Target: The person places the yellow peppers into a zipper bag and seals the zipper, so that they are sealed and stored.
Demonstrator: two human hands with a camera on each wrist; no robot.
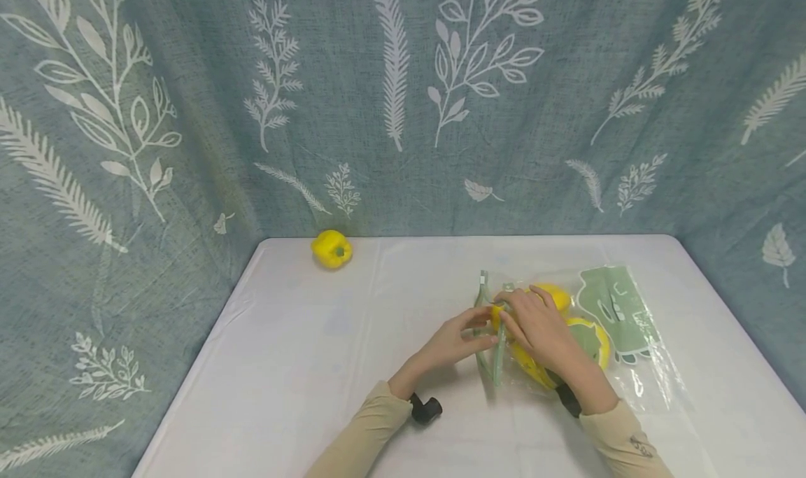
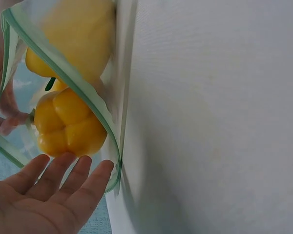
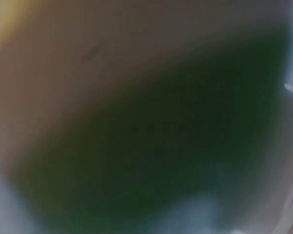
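Note:
A clear zip bag (image 1: 620,306) with a green printed figure lies on the right half of the table, with its green-edged mouth facing left. Inside it are yellow bell peppers (image 1: 554,297). One bell pepper (image 2: 71,124) sits at the open mouth, its stem turned toward the right fingertips. Straight fingers of my left hand (image 1: 448,339) touch this pepper's near side at the mouth. Over the bag, my right hand (image 1: 544,331) has its fingers curled at the mouth's upper edge, pinching the bag there. The right wrist view is mostly blurred green and brown.
Another yellow bell pepper (image 1: 331,249) lies at the table's far left corner. The white table (image 1: 302,366) meets a blue-green leaf-patterned curtain (image 1: 352,107) at the back and sides. A black wrist camera (image 1: 427,411) sits under the left wrist.

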